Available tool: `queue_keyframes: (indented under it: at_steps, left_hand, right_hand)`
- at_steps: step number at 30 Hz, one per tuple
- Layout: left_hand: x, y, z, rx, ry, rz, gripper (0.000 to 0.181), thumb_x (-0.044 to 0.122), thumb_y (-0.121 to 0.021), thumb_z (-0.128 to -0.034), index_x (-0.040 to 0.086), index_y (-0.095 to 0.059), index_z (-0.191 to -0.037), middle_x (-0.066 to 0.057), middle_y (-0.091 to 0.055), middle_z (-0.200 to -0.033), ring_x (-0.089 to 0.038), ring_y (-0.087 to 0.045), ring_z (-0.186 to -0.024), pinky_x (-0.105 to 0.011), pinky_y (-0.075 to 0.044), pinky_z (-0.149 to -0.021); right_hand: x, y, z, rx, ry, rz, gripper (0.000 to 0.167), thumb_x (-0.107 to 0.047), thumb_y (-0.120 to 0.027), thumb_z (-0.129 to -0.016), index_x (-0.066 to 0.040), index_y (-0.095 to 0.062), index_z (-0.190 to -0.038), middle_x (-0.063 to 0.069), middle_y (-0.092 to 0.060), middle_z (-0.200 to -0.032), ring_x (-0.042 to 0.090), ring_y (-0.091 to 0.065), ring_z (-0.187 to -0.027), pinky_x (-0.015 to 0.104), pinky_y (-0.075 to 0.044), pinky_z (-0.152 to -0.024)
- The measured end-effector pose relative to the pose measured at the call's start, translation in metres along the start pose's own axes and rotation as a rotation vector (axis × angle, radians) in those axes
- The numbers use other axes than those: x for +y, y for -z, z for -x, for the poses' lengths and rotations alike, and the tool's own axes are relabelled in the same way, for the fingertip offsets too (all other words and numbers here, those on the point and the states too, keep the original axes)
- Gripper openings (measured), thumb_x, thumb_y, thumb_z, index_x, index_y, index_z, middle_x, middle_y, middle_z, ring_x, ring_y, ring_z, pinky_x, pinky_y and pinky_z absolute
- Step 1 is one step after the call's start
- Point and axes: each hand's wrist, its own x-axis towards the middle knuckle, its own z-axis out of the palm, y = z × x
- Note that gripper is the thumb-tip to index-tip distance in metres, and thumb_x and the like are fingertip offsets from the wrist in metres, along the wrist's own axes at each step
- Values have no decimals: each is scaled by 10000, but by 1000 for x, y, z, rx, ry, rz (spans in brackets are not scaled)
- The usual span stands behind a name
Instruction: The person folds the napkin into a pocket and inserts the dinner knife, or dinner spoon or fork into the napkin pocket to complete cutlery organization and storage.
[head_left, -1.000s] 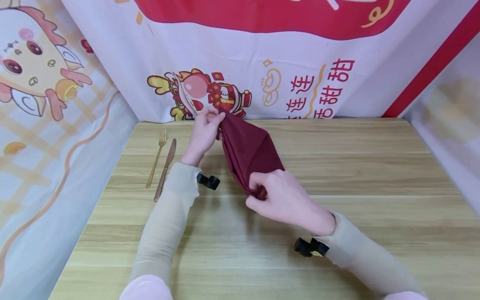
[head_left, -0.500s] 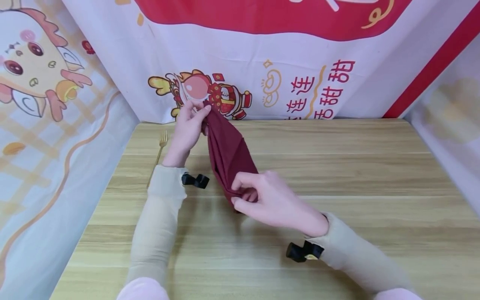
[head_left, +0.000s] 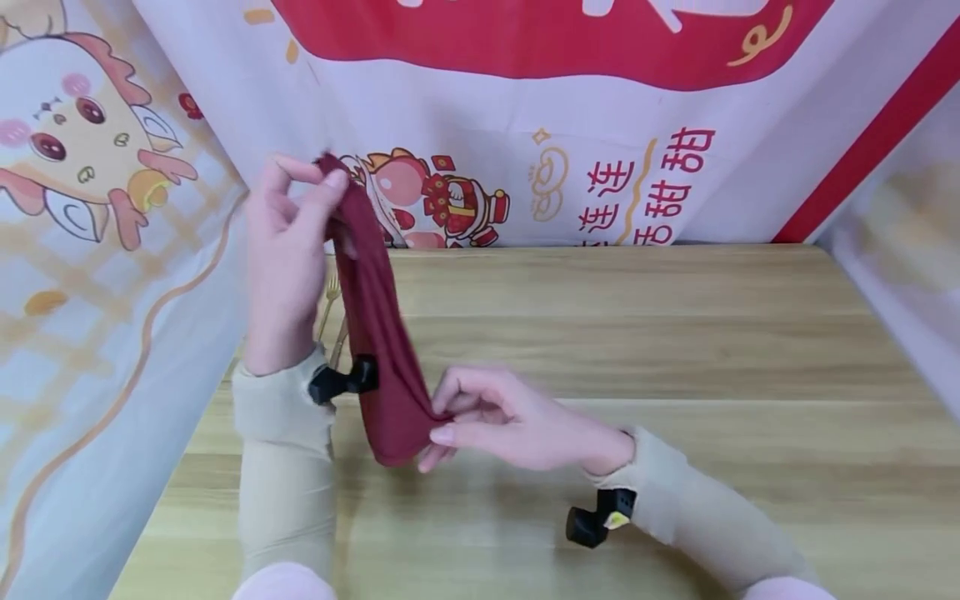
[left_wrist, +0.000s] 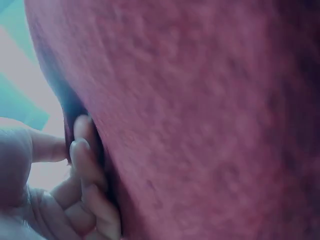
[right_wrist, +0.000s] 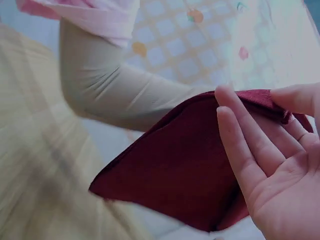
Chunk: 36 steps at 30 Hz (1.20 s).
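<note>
A dark red cloth napkin [head_left: 386, 350] hangs in loose folds between both hands, held up off the table. At its top end, my left hand [head_left: 288, 250] pinches a corner between thumb and fingers. My right hand [head_left: 517, 421] pinches the lower right edge of the cloth. Up close in the left wrist view, the napkin [left_wrist: 190, 110] fills most of the picture, beside the left hand's curled fingers [left_wrist: 90, 165]. In the right wrist view the napkin [right_wrist: 175, 160] droops to a point, with the thumb and fingers of the right hand [right_wrist: 280, 165] at its upper edge.
A gold fork [head_left: 332, 292] and a knife [head_left: 339, 342] lie on the wood-grain table [head_left: 637, 333] at the left, partly covered by the left arm and napkin. Printed cloth hangings [head_left: 465, 108] stand along the back and sides.
Both hands have carried the napkin leftward, the left hand rising more than the right. The cloth now hangs narrower and more upright, over the fork and knife in view.
</note>
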Motion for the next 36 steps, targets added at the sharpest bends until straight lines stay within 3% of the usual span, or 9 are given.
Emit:
queue_keyframes:
  at_steps: [2,6,9,12,17,22,26,29,36]
  left_hand:
    - [-15,-8,1,-40,45,-140,124,94,-636,-1008,80,-523,-959,-86,-642,-617,-174,-571,-429,-267,-479,-437]
    - [-67,-21,0,-148,175,-341,134,121,-626,-1023,82,-503,-987,-41,-631,-628,-203,-574,-446,-278,-473,-472]
    - [-102,-29,3,-195,266,-332,139,98,-608,-1030,49,-480,-1003,-87,-640,-681,-214,-596,-475,-301,-499,-518]
    - [-123,-38,8,-230,316,-305,138,96,-589,-1040,36,-468,-1016,-120,-659,-686,-193,-618,-495,-322,-510,-547]
    - [-140,-54,14,-257,373,-250,153,139,-562,-1059,39,-446,-1056,-145,-694,-688,-172,-658,-537,-317,-508,-575]
    - [-152,-64,18,-246,389,-162,149,123,-540,-1069,34,-422,-1064,-208,-698,-754,-179,-690,-588,-304,-568,-603]
    - [-158,-70,23,-224,373,-209,125,132,-536,-1072,59,-436,-1066,-189,-692,-780,-196,-699,-655,-325,-584,-660]
    - [-160,-73,26,-200,355,-282,131,147,-534,-1073,54,-443,-1079,-171,-690,-777,-224,-694,-684,-353,-580,-674]
    - [-167,-83,28,-207,367,-292,131,141,-517,-1079,57,-417,-1080,-179,-698,-757,-268,-712,-639,-346,-559,-636]
  right_hand:
    - [10,8,12,27,-19,-20,27,57,-528,-1025,76,-515,-1011,292,-697,-1007,434,-715,-885,531,-581,-786]
    - [26,30,41,145,-122,52,64,17,-529,-1035,47,-528,-979,259,-709,-957,463,-707,-864,539,-579,-768]
    - [33,46,63,226,-224,141,71,7,-548,-1028,32,-551,-962,232,-722,-943,466,-704,-863,560,-570,-766]
    - [36,58,81,272,-305,206,63,13,-566,-1014,26,-569,-952,204,-728,-953,480,-693,-885,574,-562,-777]
    - [34,68,98,303,-392,261,99,-19,-602,-1009,1,-560,-922,151,-736,-1000,488,-685,-936,520,-575,-793]
    - [28,72,106,324,-427,435,200,-106,-671,-995,-81,-540,-846,49,-694,-913,323,-687,-862,348,-530,-689]
    - [25,76,113,324,-424,581,248,-124,-706,-975,-142,-534,-798,11,-585,-817,212,-577,-762,304,-486,-636]
    - [24,80,121,325,-432,650,261,-120,-702,-979,-174,-537,-784,-19,-585,-796,187,-560,-731,304,-487,-618]
    - [17,88,133,335,-511,747,241,-163,-690,-995,-218,-573,-791,-45,-622,-819,183,-554,-719,305,-476,-614]
